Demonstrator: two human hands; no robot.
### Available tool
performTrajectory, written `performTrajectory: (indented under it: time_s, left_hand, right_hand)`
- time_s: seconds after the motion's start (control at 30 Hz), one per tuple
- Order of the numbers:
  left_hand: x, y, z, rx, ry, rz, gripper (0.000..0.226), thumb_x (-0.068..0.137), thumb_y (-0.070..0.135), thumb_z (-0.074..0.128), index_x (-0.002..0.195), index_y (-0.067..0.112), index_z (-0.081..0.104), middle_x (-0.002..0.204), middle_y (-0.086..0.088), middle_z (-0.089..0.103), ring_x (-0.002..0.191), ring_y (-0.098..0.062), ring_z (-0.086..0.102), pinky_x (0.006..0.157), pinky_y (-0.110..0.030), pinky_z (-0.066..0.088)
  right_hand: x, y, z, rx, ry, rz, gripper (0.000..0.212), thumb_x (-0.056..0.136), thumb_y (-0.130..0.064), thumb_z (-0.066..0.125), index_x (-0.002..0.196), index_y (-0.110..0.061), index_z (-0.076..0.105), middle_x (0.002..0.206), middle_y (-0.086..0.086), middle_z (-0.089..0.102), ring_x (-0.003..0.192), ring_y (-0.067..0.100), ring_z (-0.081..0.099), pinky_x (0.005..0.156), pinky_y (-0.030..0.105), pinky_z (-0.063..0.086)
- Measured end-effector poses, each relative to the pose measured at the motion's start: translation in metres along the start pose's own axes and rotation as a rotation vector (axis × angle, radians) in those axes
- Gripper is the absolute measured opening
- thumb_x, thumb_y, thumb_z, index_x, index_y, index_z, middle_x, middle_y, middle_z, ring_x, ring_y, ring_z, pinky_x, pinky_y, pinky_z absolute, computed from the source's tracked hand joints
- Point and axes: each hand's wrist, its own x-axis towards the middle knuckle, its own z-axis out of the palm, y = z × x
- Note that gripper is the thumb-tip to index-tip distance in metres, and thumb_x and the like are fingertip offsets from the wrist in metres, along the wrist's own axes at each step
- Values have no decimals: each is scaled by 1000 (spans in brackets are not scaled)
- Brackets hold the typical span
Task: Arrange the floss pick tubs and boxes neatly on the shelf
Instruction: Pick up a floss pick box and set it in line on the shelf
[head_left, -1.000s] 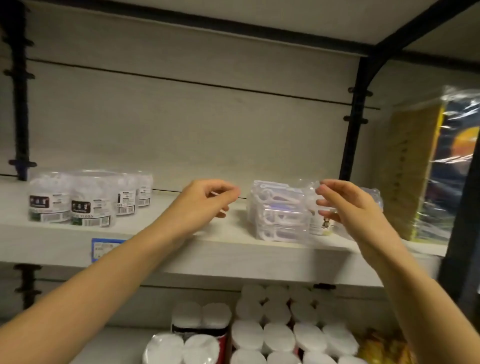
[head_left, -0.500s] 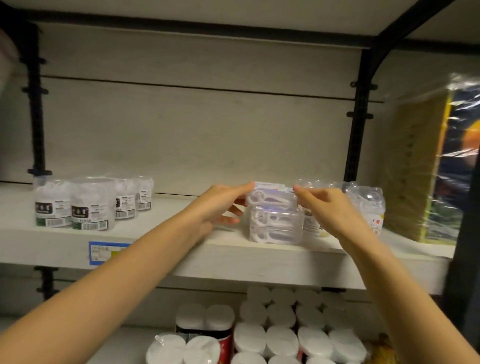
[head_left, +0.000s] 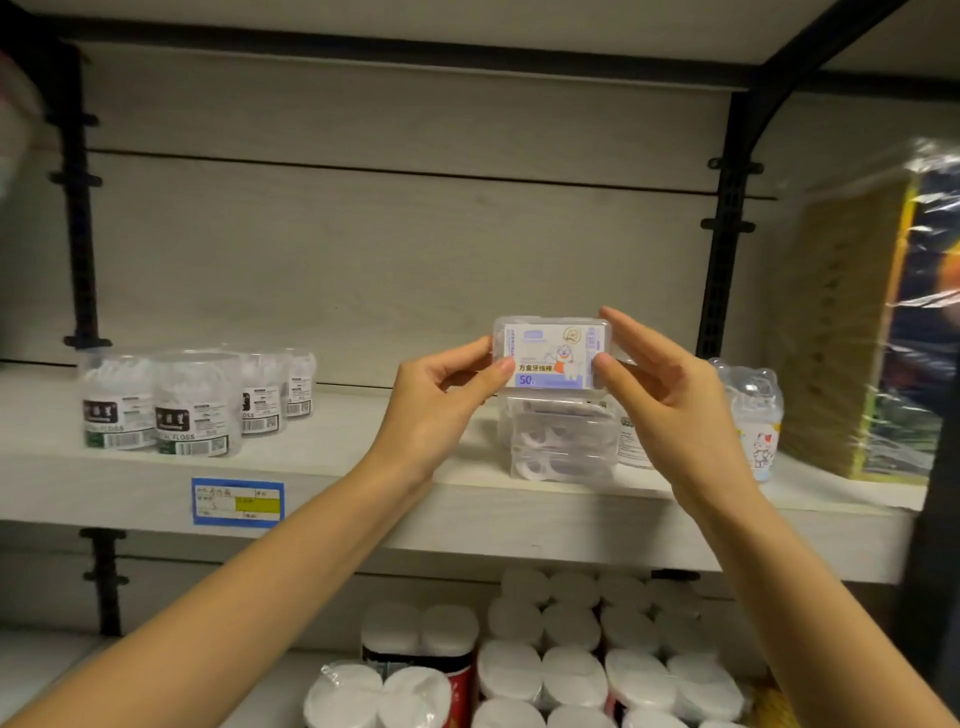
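Clear, rectangular plastic floss pick box (head_left: 551, 354) with a purple-white label, smooth and glossy, pinched at both short ends: left grip (head_left: 441, 400) closed on the left end, right grip (head_left: 657, 387) closed on the right. Long axis horizontal between the grips, label facing the camera. Directly below, a stack of similar clear boxes (head_left: 561, 441) on the pale wooden shelf (head_left: 467, 499). Far left of the grips, round clear tubs (head_left: 195, 405).
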Motion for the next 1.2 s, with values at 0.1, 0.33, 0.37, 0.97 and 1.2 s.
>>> performTrajectory:
  time_s: [0.1, 0.33, 0.37, 0.97, 1.2]
  left_hand:
    - [-3, 8, -14, 50, 15, 76, 32, 83, 10, 65, 114, 19, 64, 89, 19, 71, 80, 6, 63, 69, -9, 48]
    - [2, 44, -97, 781, -64, 217, 35, 83, 21, 66, 116, 15, 59, 103, 4, 66, 89, -7, 61, 84, -19, 45]
    - [4, 48, -109, 884, -74, 242, 37, 84, 22, 65, 119, 16, 57, 105, 5, 65, 94, -10, 60, 89, -22, 44]
    - [47, 32, -177, 1612, -503, 467, 17, 86, 25, 58, 93, 19, 73, 95, 5, 73, 90, -16, 60, 99, -33, 26]
    - [76, 26, -164, 1627, -583, 375, 8, 78, 21, 67, 83, 18, 72, 92, 4, 73, 75, -12, 48, 97, -34, 27]
  right_hand:
    - [2, -7, 8, 52, -41, -18, 36, 86, -18, 62, 119, -30, 56, 120, -6, 64, 98, -1, 65, 76, 11, 52]
    - [14, -30, 63, 50, -320, -46, 24, 83, -18, 65, 99, -32, 53, 108, -7, 63, 91, 13, 69, 78, 29, 57]
    - [16, -31, 75, 48, -360, -36, 24, 83, -18, 65, 98, -32, 53, 108, -7, 62, 91, 13, 69, 79, 31, 57]
    - [25, -23, 167, -447, -520, 14, 15, 81, -27, 68, 91, -28, 58, 96, -20, 59, 89, 3, 60, 74, 19, 52]
    - [51, -19, 179, -633, -548, 31, 20, 79, -23, 71, 97, -15, 65, 102, -2, 68, 85, 15, 65, 78, 27, 50]
